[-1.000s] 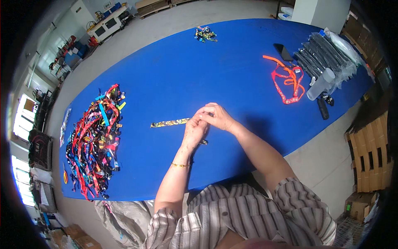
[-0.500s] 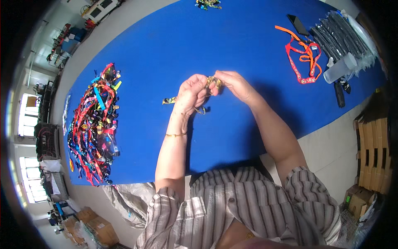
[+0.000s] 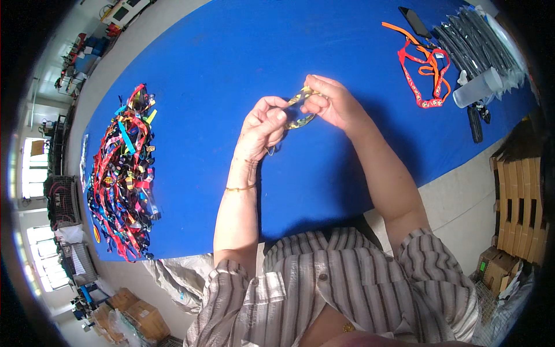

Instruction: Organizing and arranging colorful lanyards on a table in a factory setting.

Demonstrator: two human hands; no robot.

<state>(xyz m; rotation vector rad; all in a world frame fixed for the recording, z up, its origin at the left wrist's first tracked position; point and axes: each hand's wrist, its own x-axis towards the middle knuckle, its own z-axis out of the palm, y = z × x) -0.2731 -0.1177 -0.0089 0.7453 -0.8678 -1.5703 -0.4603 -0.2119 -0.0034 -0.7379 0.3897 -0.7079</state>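
Note:
Above a blue table point(image 3: 231, 63), my left hand point(image 3: 263, 124) and my right hand point(image 3: 329, 101) both pinch a narrow yellow patterned strap point(image 3: 299, 113), which is bent into a small loop between them. The left fingers grip its lower end, the right fingers its upper end. A thin metal ring point(image 3: 270, 151) hangs just below my left hand. The strap is lifted off the table top.
A big heap of many-coloured straps point(image 3: 124, 173) lies at the table's left. At the far right lie orange and red straps point(image 3: 425, 66), a dark phone point(image 3: 413, 22), clear packets of black items point(image 3: 474, 34), and a plastic cup point(image 3: 478, 88). Cardboard boxes point(image 3: 517, 208) stand beside the table.
The yellow strap lay flat on the table a second ago. Both hands have lifted it toward me and curled it into a loop.

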